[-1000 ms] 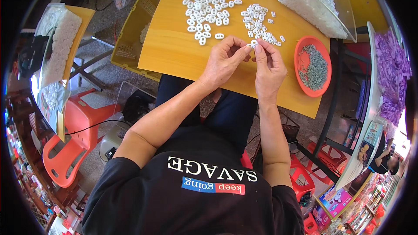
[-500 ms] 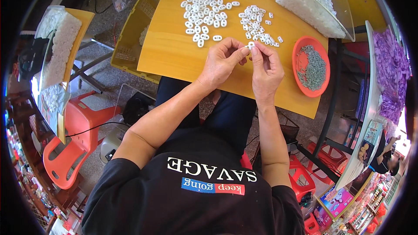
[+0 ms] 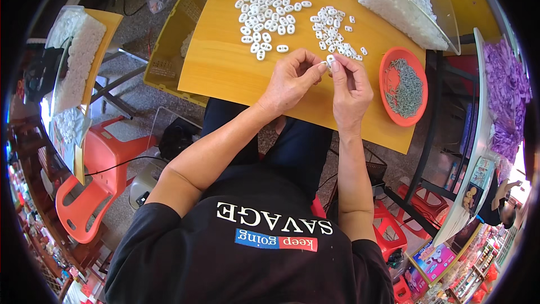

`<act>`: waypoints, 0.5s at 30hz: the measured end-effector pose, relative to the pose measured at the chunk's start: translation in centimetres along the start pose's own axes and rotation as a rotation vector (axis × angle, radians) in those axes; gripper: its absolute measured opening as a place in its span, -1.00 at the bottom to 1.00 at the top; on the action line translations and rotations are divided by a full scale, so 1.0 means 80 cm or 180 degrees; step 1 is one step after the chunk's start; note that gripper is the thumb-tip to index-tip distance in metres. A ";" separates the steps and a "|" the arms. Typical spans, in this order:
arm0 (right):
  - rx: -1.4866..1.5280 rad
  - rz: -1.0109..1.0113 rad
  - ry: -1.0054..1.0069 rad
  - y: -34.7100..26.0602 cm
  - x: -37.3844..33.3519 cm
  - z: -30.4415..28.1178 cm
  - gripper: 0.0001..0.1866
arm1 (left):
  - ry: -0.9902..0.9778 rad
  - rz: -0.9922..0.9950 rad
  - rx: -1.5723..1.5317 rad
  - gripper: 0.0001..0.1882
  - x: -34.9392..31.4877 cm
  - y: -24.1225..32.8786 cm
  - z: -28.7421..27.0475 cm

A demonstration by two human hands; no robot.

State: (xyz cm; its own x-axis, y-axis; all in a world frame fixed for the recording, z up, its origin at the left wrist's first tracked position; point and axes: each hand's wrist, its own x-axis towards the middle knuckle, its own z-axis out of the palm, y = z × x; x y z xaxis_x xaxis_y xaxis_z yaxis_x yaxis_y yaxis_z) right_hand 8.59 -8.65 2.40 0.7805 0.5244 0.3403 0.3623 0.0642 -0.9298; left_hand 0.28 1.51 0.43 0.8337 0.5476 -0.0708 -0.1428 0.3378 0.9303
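Observation:
Over the near part of the yellow table, my two hands meet fingertip to fingertip. My right hand (image 3: 352, 93) pinches a small white plastic piece with holes (image 3: 330, 59) between thumb and fingers. My left hand (image 3: 286, 87) is closed in a pinch right beside that piece; what its fingertips hold, if anything, is too small to make out. Beyond the left hand lies a loose group of white oval two-hole pieces (image 3: 266, 16). Smaller white pieces with holes (image 3: 332, 27) are scattered beyond the right hand. A red-orange oval tray (image 3: 386, 94) of grey metal screws (image 3: 406, 89) sits to the right.
The yellow tabletop (image 3: 225, 76) carries a clear bin (image 3: 388, 8) of white parts at the back right. A yellow crate (image 3: 169, 59) stands at its left side. Farther left are a red plastic chair (image 3: 98, 163) and another bin of white parts (image 3: 81, 65). Purple items (image 3: 503, 93) lie at far right.
Both hands have shifted slightly to the right with the white piece, and the fingertips are a little farther apart. The pieces on the table and the tray look the same.

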 end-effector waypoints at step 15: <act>0.0475 0.0585 0.0140 -0.003 -0.002 -0.001 -0.84 | 0.0011 -0.0067 0.0000 -0.83 0.000 0.001 -0.001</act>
State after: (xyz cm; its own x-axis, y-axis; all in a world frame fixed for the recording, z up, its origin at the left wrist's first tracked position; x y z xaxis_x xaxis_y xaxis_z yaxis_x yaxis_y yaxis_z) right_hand 8.45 -8.82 2.60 0.8490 0.5016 0.1663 0.1354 0.0976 -0.9860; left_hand 0.19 1.60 0.47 0.8347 0.5431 -0.0917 -0.1252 0.3492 0.9287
